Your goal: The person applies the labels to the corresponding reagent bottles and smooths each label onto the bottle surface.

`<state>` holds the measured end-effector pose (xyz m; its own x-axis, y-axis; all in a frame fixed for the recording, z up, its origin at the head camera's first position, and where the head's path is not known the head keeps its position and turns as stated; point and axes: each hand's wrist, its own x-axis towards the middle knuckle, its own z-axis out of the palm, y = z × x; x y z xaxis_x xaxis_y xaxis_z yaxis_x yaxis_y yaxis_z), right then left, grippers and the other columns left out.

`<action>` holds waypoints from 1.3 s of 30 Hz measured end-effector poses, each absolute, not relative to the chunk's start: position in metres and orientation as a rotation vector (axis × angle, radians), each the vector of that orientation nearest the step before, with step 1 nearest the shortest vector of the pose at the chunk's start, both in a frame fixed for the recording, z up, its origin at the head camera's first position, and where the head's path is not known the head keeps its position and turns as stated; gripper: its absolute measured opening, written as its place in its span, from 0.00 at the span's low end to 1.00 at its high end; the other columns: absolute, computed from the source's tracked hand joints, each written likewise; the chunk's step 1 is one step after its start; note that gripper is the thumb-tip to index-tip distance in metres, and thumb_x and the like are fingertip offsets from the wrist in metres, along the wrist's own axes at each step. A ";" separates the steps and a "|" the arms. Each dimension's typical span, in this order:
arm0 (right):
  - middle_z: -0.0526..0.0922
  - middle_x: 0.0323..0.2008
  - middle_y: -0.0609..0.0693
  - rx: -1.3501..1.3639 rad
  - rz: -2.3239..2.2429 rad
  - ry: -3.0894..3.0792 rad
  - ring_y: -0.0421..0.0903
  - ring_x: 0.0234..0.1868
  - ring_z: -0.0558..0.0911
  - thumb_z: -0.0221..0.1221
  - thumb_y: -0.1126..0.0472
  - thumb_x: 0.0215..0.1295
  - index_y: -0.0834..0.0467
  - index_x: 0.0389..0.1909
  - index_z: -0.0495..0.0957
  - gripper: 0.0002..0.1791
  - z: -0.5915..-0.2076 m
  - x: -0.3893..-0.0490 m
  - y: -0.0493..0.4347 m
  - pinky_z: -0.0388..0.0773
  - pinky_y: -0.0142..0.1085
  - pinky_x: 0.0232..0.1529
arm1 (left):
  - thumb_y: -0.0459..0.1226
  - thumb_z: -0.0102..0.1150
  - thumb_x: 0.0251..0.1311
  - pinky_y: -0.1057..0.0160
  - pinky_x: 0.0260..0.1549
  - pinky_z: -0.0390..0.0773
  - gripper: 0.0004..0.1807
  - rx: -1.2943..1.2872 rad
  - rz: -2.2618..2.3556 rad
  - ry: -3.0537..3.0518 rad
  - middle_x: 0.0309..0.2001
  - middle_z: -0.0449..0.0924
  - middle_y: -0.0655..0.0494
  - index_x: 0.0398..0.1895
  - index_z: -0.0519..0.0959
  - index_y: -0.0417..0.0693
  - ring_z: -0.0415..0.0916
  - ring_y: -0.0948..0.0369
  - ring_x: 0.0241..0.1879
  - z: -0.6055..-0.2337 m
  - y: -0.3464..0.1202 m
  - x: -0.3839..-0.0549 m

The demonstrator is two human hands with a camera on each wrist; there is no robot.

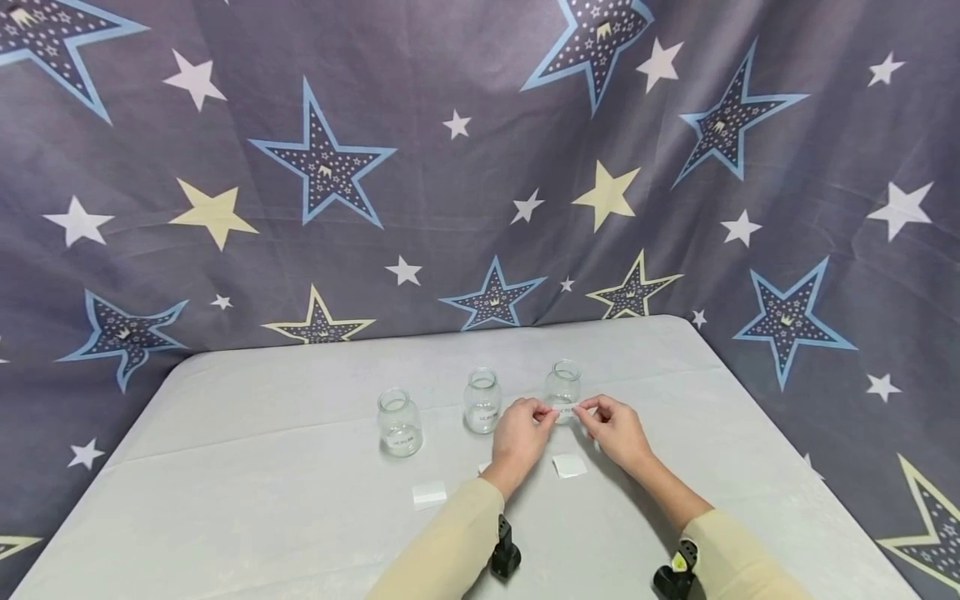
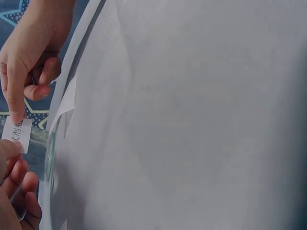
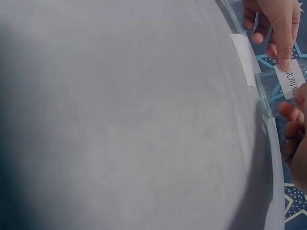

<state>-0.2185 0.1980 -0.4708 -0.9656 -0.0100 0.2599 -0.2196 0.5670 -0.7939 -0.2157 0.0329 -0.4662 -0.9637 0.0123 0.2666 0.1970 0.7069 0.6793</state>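
Observation:
Both hands hold a small white label (image 1: 566,409) with dark printed characters, one hand at each end. My left hand (image 1: 521,435) pinches its left end between thumb and finger; my right hand (image 1: 618,432) pinches the right end. Just behind the label stands a clear glass jar (image 1: 563,382), upright and without a lid. Whether the label touches the glass I cannot tell. In the left wrist view the printed label (image 2: 17,135) spans between the fingertips, and the right wrist view shows the same label (image 3: 289,79) before the jar (image 3: 266,96).
To the left stand two more open glass jars, a middle one (image 1: 482,404) and a left one (image 1: 400,427), each with a printed label low on its front. White paper pieces lie on the table (image 1: 262,500): one near (image 1: 570,465), one farther left (image 1: 429,495), another partly behind the left wrist.

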 end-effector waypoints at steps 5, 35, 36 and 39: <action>0.75 0.12 0.52 0.162 1.361 -2.570 0.33 0.10 0.64 0.62 0.58 0.60 0.60 0.32 0.81 0.08 -0.472 -0.219 0.197 0.59 0.27 0.13 | 0.46 0.63 0.55 0.72 0.26 0.70 0.08 -0.156 -1.130 -2.660 0.25 0.77 0.64 0.28 0.83 0.53 0.72 0.68 0.26 -0.466 0.032 -0.216; 0.78 0.52 0.65 0.103 1.580 -2.518 0.58 0.51 0.80 0.68 0.60 0.51 0.62 0.63 0.65 0.38 -0.476 -0.229 0.183 0.77 0.45 0.51 | 0.39 0.56 0.63 0.64 0.49 0.77 0.24 -0.187 -1.567 -2.604 0.55 0.77 0.42 0.60 0.70 0.39 0.78 0.52 0.52 -0.470 0.032 -0.222; 0.78 0.52 0.65 0.085 1.579 -2.519 0.58 0.51 0.80 0.68 0.59 0.51 0.62 0.63 0.66 0.37 -0.475 -0.229 0.183 0.77 0.44 0.51 | 0.39 0.56 0.63 0.64 0.49 0.77 0.23 -0.189 -1.569 -2.599 0.55 0.77 0.42 0.60 0.71 0.39 0.78 0.52 0.52 -0.470 0.033 -0.222; 0.78 0.52 0.64 0.066 1.579 -2.525 0.57 0.51 0.80 0.68 0.57 0.51 0.61 0.62 0.67 0.37 -0.475 -0.230 0.185 0.77 0.43 0.51 | 0.39 0.56 0.63 0.64 0.49 0.77 0.23 -0.189 -1.578 -2.585 0.54 0.77 0.42 0.59 0.71 0.39 0.78 0.53 0.51 -0.471 0.033 -0.222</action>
